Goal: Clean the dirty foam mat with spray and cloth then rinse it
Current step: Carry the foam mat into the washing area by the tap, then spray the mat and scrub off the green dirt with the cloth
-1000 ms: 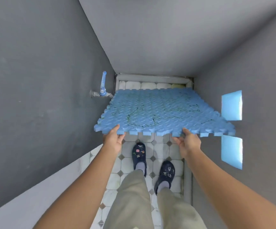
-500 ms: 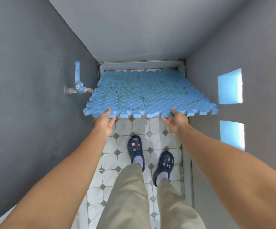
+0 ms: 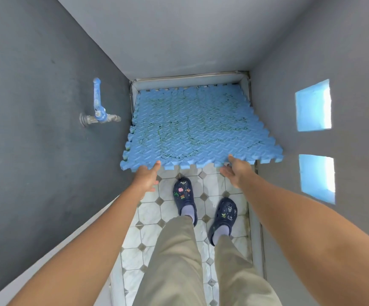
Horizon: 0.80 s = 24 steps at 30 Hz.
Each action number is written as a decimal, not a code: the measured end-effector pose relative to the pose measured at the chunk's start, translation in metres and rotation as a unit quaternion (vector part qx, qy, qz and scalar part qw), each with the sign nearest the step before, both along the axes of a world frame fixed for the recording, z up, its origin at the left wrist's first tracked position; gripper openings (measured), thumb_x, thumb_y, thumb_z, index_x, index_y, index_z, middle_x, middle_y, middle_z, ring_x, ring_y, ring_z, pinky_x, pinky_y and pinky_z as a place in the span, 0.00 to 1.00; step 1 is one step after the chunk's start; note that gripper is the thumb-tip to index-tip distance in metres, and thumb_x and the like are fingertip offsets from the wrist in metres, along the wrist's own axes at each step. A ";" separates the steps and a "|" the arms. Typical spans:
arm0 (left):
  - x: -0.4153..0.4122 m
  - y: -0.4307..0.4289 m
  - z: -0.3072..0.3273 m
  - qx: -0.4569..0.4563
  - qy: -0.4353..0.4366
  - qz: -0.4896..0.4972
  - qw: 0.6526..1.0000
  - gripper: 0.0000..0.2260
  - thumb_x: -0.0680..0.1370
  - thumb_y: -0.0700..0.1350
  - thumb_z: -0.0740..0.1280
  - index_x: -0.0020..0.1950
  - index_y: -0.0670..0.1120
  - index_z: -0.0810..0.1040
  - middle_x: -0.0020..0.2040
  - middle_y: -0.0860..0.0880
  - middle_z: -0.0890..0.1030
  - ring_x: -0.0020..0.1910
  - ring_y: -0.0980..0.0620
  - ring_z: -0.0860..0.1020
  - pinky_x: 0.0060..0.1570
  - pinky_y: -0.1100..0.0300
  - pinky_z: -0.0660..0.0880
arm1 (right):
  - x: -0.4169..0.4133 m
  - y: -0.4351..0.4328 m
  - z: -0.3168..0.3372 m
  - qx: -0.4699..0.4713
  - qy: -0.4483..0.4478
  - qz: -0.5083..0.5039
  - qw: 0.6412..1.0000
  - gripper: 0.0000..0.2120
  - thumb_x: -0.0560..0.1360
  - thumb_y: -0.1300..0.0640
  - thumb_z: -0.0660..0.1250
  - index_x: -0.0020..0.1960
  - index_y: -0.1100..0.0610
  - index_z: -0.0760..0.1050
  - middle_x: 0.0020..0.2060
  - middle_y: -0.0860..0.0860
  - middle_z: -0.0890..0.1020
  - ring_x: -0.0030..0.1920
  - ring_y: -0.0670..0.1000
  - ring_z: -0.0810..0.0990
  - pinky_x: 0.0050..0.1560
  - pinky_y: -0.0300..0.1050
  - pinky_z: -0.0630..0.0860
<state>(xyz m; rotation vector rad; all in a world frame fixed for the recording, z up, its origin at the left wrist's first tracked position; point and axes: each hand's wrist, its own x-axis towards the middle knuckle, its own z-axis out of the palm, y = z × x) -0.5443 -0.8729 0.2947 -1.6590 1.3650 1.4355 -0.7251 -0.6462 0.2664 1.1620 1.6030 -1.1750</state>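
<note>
1. Blue foam mat (image 3: 192, 127) now down at the far end of the narrow stall, far edge against the back kerb; half a second ago carried level, pinched at its near edge by both hands.
2. Left hand (image 3: 146, 178) opened, fingers (image 3: 157, 165) spread, tips just touching or just short of the near notched edge; cannot tell which.
3. Right hand (image 3: 236, 171) likewise opened, palm turned inward, fingers at the near edge, gripping nothing.
4. Near edge seemingly raised a little off the tiled floor (image 3: 152, 213), beyond the fingers and ahead of the dark clogs (image 3: 184, 196); whether fully settled, unclear.
5. Meaning for the task, as a judgement: placing step just finishing, mat laid beside the tap (image 3: 98, 111), well left of the left fingers on the grey wall; green-dark grime lines across the tread pattern, so no cleaning done yet.
6. Containers: none in view. No spray bottle, cloth, bucket or basin to be seen, so nothing to report on contents.
7. Likely next, as a guess: fetching spray and cloth from outside the view.
</note>
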 end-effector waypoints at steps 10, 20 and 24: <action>-0.053 -0.036 0.086 -0.428 0.258 -0.121 0.857 0.12 0.79 0.46 0.67 0.60 0.43 0.77 0.54 0.48 0.81 0.54 0.49 0.79 0.61 0.58 0.71 | 0.023 -0.018 0.038 -0.018 0.052 0.119 0.991 0.23 0.83 0.62 0.66 0.77 0.58 0.67 0.66 0.59 0.76 0.61 0.55 0.78 0.59 0.56 0.82; -0.116 -0.133 0.099 -0.445 0.120 -0.191 0.867 0.33 0.81 0.55 0.62 0.79 0.39 0.54 0.74 0.39 0.64 0.72 0.40 0.65 0.68 0.46 0.67 | -0.002 -0.107 0.106 -0.135 0.152 0.233 0.951 0.08 0.84 0.56 0.65 0.61 0.57 0.77 0.55 0.56 0.82 0.49 0.54 0.82 0.50 0.53 0.83; -0.129 -0.148 0.097 -0.379 0.053 -0.237 0.893 0.25 0.83 0.53 0.60 0.71 0.36 0.65 0.67 0.37 0.67 0.64 0.36 0.72 0.60 0.44 0.70 | -0.028 -0.129 0.134 -0.165 0.196 0.248 0.934 0.05 0.84 0.56 0.65 0.56 0.56 0.78 0.49 0.53 0.83 0.46 0.51 0.83 0.42 0.46 0.81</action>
